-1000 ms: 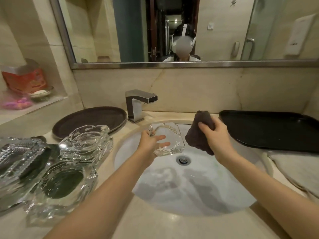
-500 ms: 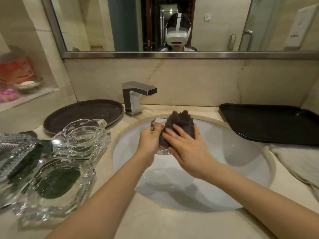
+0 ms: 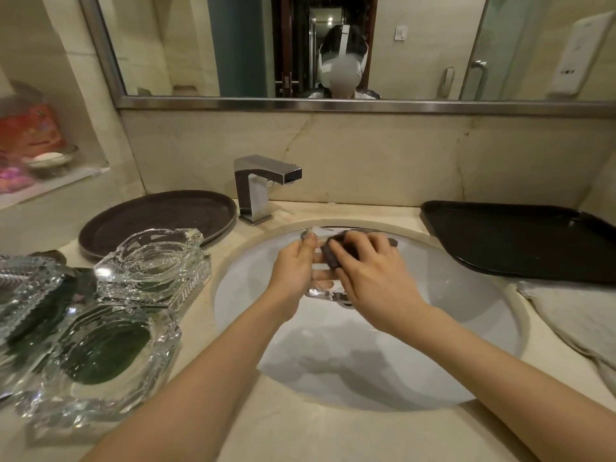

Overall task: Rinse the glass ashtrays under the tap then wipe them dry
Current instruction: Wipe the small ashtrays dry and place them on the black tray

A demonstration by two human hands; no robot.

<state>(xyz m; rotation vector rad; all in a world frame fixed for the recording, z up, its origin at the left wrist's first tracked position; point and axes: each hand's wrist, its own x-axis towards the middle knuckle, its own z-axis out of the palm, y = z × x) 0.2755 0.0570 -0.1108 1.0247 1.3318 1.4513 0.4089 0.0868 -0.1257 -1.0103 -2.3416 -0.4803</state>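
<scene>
— Where is the ashtray being cleaned?

— Over the white oval sink basin (image 3: 450,295), in front of the square chrome tap (image 3: 256,188). The left hand (image 3: 295,271) grips the clear glass ashtray (image 3: 325,288) by its left edge, thumb on top.

— And the other hand?

— The right hand (image 3: 373,275) lies over the ashtray with its fingers curled down on a dark brown cloth (image 3: 333,253), pressing it into the glass.

— The others?

— Several heavy clear glass ashtrays (image 3: 150,265) crowd the beige counter (image 3: 300,435) on the left, near a round dark tray (image 3: 156,218). A black rectangular tray (image 3: 520,238) and a pale towel (image 3: 573,318) lie right of the basin.
</scene>
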